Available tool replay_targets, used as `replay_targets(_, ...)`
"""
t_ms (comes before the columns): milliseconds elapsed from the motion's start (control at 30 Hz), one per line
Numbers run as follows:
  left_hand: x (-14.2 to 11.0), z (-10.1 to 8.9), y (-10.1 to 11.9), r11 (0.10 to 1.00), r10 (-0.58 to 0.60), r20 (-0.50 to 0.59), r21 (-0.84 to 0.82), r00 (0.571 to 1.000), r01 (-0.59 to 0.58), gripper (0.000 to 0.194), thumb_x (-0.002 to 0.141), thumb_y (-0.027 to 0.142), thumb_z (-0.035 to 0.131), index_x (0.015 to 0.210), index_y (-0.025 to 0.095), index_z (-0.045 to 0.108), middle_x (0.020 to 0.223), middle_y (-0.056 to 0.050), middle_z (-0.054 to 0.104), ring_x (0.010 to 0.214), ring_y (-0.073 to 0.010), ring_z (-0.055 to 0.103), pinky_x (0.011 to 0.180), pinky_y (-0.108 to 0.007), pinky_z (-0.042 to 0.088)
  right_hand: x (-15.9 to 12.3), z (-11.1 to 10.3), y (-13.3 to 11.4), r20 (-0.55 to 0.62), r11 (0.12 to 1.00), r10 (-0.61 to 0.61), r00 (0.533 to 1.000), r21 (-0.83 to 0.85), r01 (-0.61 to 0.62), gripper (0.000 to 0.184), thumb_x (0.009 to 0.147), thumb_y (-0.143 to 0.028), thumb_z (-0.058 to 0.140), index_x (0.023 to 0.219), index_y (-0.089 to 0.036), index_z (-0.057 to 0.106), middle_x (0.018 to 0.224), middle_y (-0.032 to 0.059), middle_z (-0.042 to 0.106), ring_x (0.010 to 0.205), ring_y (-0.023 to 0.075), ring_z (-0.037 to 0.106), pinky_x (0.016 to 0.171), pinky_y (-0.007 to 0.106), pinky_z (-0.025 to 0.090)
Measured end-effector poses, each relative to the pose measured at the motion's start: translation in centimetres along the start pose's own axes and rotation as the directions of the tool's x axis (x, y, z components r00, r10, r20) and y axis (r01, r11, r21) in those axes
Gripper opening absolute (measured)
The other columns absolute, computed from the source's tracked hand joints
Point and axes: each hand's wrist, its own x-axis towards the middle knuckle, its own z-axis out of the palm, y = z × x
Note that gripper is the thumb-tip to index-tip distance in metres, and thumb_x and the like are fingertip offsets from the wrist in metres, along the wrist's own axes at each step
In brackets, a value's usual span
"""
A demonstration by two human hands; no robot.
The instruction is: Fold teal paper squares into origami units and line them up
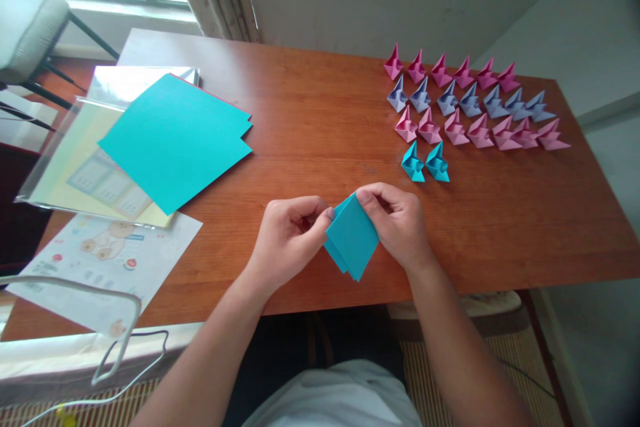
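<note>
The folded turquoise paper is held above the near edge of the counter, between the two hands. Left hand: grip pinching the left corner between thumb and fingers. Right hand: grip pinching the upper right edge by the far corner, thumb on the face. The layers are slightly offset at the left and near corners; whether the offset is intended cannot be told.

For a clean fold, align the layer tips before applying pressure. Keep the right grip firm at the far corner as the reference point, and guide the left layers lightly to avoid stray creases. Press from the fold outward, with even thumb pressure.

Two turquoise folded figures stand beyond the right hand, nearest of four rows that include pink folded figures. Flat turquoise sheets lie at left, partly over a clear plastic sleeve.
</note>
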Motion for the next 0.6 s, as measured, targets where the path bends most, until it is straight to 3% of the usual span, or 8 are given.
replay_targets(233,-0.05,-0.04,0.03,0.998,0.032,-0.097,0.049,0.995,-0.027,0.034,0.086,0.026,0.059,0.055,0.017,0.049,0.053,0.003,0.041,0.053,-0.0091,0.035,0.049,-0.025,0.027,0.04,0.08,0.1,0.102,1.0,-0.004,0.995,0.003,0.003,0.031,0.098,-0.047,0.061,0.085,-0.022,0.075,0.078,-0.0003,0.073,0.067,0.0137,0.063,0.059,0.025,0.047)
replay_targets(600,0.0,0.08,0.08,0.999,0.015,-0.166,0.047,0.986,-0.007,0.03,0.083,0.023,0.058,0.056,0.018,0.05,0.053,0.003,0.043,0.053,-0.0092,0.037,0.048,-0.024,0.03,0.07,0.18,0.24,-0.027,0.999,0.008,1.0,0.032,-0.007,0.027,0.097,-0.048,0.062,0.098,-0.023,0.074,0.084,0.0017,0.073,0.078,0.0166,0.069,0.069,0.029,0.054)
